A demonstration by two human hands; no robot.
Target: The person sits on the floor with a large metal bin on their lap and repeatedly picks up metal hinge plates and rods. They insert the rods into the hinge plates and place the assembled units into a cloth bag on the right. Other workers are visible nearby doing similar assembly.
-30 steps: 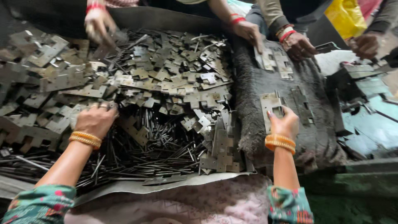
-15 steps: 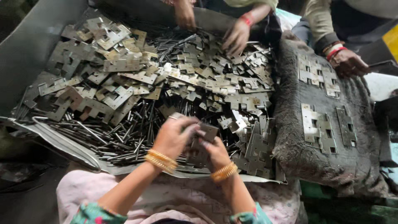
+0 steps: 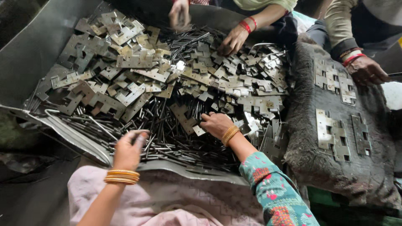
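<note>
The left hand [image 3: 127, 148] hangs over the near edge of the pile, wrist ringed with orange bangles [image 3: 121, 176]. Its fingers are curled round what looks like a thin dark pin [image 3: 140, 140] pinched at the fingertips; the blur there makes it hard to be sure. The right hand [image 3: 215, 124] lies palm down to its right, further into the heap, fingers loosely spread and resting on the metal. Its fingertips touch a small notched plate [image 3: 186, 119]; I cannot tell whether they grip it or only press on it.

Under both hands lies a bed of long dark pins [image 3: 167, 144], strewn in all directions along the near side. Beyond them, stamped hinge plates [image 3: 125, 58] are heaped thick, grey and brassy, from the far left across to the right. The whole lot sits on a bent metal sheet [image 3: 37, 50] whose near rim curves up just beside the left hand.

To the right, a dark, shaggy cloth pad [image 3: 307, 159] bears a few hinges laid flat: one pair [image 3: 333, 134] near, another [image 3: 335, 79] farther off.

At the far side, other people's hands work the same heap: one [image 3: 180, 14] is blurred at the top, a second [image 3: 232, 39] with red thread at the wrist rests on the plates, and a third [image 3: 368, 71] sits at the far right edge of the pad.

A pink cloth [image 3: 167, 201] covers the near lap.
</note>
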